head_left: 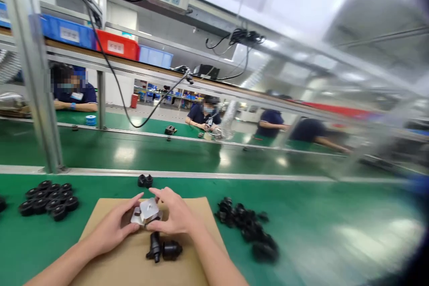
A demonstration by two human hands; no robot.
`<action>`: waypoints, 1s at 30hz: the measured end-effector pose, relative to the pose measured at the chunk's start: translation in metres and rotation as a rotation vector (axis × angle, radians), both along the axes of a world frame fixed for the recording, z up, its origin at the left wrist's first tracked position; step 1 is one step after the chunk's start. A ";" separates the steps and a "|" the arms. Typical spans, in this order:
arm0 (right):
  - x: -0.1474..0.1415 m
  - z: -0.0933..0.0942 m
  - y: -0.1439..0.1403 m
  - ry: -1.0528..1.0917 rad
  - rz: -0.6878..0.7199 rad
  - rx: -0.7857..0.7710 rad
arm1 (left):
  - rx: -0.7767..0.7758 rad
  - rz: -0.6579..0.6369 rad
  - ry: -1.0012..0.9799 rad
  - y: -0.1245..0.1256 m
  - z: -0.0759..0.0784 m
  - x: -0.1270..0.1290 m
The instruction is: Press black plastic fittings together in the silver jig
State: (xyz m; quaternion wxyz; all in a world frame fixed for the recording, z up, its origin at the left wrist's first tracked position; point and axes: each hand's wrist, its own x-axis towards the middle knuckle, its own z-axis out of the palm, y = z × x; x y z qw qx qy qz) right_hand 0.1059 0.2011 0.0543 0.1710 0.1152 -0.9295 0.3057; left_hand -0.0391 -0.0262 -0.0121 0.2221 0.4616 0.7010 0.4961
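Centrally, both hands meet over a brown cardboard sheet (110, 263) laid on the green bench top (301, 214). Left hand (112, 228) and right hand (174, 214) pinch a small silvery metal piece (146, 211) between them, thumbs and fingertips closed on its edges; it is held just above the cardboard. Its exact shape is hard to read, possibly a folded bracket.

Just below the hands, on the cardboard: two black plastic parts (163, 248) lying touching each other.

Left of the cardboard: a cluster of black round parts (48, 199), packed close on the green surface. Right of it: a looser heap of black parts (246, 228), blurred. Beyond the hands, near the bench's far edge: a black pair of small parts (145, 181).

Across the green conveyor belt (167, 154): other people in dark blue shirts sit at their own work. Overhead shelf carries blue bins (67, 33) and a red bin (117, 45); black cables (110, 67) hang down.
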 end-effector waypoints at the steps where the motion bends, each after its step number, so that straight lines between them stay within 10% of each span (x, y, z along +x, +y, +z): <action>1: 0.000 -0.001 0.000 0.019 0.031 -0.020 | -0.014 0.009 0.026 0.000 -0.002 -0.002; 30: -0.012 -0.024 0.005 0.059 -0.061 0.147 | 0.125 0.081 0.289 0.011 -0.068 -0.042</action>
